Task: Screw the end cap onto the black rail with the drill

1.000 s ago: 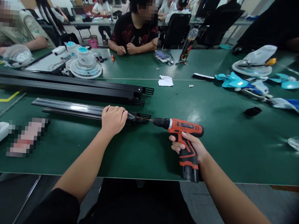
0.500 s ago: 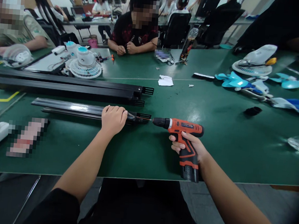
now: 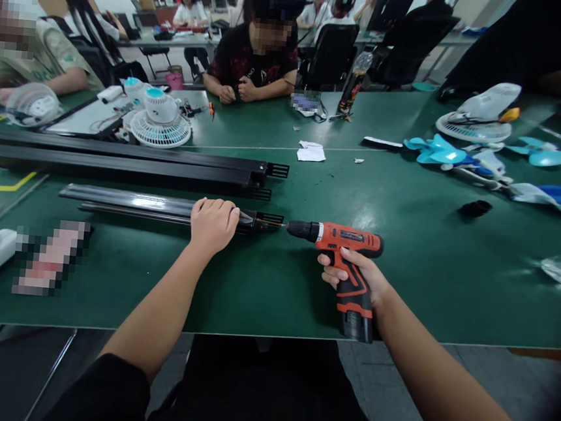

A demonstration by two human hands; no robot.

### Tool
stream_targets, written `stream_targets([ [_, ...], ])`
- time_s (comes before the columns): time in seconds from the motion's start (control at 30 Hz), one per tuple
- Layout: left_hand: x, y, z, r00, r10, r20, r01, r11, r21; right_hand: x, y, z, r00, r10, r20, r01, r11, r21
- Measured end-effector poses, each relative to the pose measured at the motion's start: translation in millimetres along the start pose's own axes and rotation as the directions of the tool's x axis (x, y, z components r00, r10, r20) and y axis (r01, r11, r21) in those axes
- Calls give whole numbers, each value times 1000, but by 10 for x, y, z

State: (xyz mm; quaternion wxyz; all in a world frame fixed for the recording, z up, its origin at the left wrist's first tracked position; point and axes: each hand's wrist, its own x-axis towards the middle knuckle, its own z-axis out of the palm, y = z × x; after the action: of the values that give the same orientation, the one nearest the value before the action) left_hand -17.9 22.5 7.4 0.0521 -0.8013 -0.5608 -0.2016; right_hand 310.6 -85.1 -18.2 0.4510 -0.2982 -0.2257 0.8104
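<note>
My right hand (image 3: 353,272) is wrapped round the grip of an orange and black cordless drill (image 3: 349,238), which points left. The drill's thin bit reaches into the slotted end piece (image 3: 270,220) of a long black metal profile (image 3: 129,198). Over that profile, close to its right end, my left hand (image 3: 214,226) is closed and holds it on the green table. The palm hides part of the profile. Behind it lie more long black profiles (image 3: 117,167), side by side, with similar slotted ends.
White fan parts (image 3: 160,124) stand at the back left; light-blue fan blades (image 3: 436,150) and a fan base (image 3: 474,126) lie at the right. A pixelated flat object (image 3: 53,258) rests at the left. Across the green table (image 3: 264,288) sits a person (image 3: 254,57).
Both hands, the drill and the profile stay almost in place. The person across the table has turned their head slightly.
</note>
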Motion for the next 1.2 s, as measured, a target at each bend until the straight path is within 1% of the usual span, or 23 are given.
stream_targets([
  [0.27,5,28,-19,1000,-7,13,7,1000,-13,3,32,-43,999,-30,27,30,1000,-7],
  [0.43,1,18,-5,1000,-4,3,4,1000,0,0,34,-26,999,-44,24,44,999,-1],
  [0.63,-1,12,3,1000,5,-4,-5,1000,16,0,9,-10,999,-11,32,11,1000,-5],
  [0.9,4,21,-7,1000,9,-9,-8,1000,21,-4,1,-36,1000,20,9,-20,1000,15],
  [1.1,-1,8,3,1000,14,-17,-13,999,35,-8,5,-43,999,29,-40,-27,998,49],
  [1.2,0,11,0,1000,14,-15,-14,1000,27,-5,4,-33,999,38,-20,-37,998,43],
])
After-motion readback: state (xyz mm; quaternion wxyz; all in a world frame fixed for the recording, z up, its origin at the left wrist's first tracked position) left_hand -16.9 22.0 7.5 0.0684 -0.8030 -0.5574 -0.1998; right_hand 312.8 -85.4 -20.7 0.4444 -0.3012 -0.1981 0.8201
